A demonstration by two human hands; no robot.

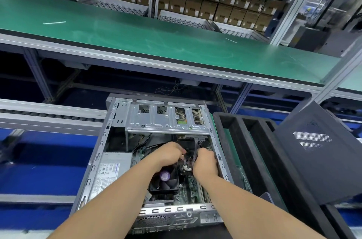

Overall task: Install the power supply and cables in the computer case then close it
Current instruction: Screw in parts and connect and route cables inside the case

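My left hand [168, 155] and right hand [205, 162] grip cables [188, 160] inside the open case [97, 160], which lies lengthwise away from me; side panel [313, 160] just right.

Standing here, I can make out no word or number for certain. The power supply [117, 160] carries a white label [106, 173] crowded with fine print, with a blue brand word at its top edge, all too small and blurred to read. The round purple sticker [164, 176] on the fan [166, 186] is just as unreadable. White labels on the brown cartons [195, 5] behind are illegible too.
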